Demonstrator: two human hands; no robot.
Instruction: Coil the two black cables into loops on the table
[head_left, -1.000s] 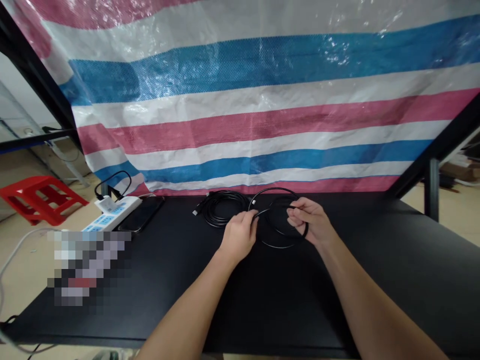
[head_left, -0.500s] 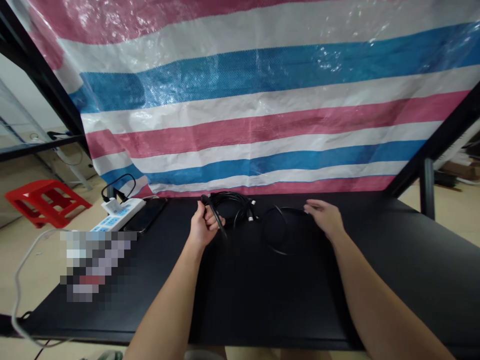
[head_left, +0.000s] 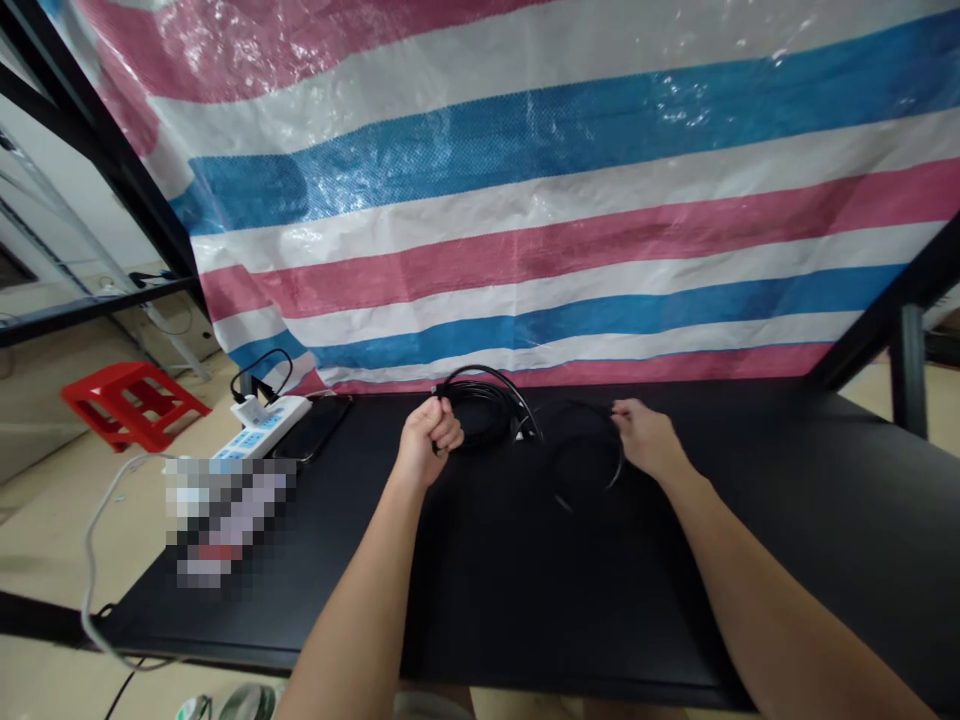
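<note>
Black coiled cable bundle [head_left: 491, 410] now lifted in left hand [head_left: 429, 440]'s closed fingers; right hand [head_left: 646, 440]'s half-open fingers rest on thin black cable loop [head_left: 615, 478].

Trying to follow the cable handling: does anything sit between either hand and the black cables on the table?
Nothing visible does. The left hand is closed on the coiled black cable, and the right hand touches the loose cable loop; its grip is unclear. The power strip and phone lie off to the left, apart.
</note>
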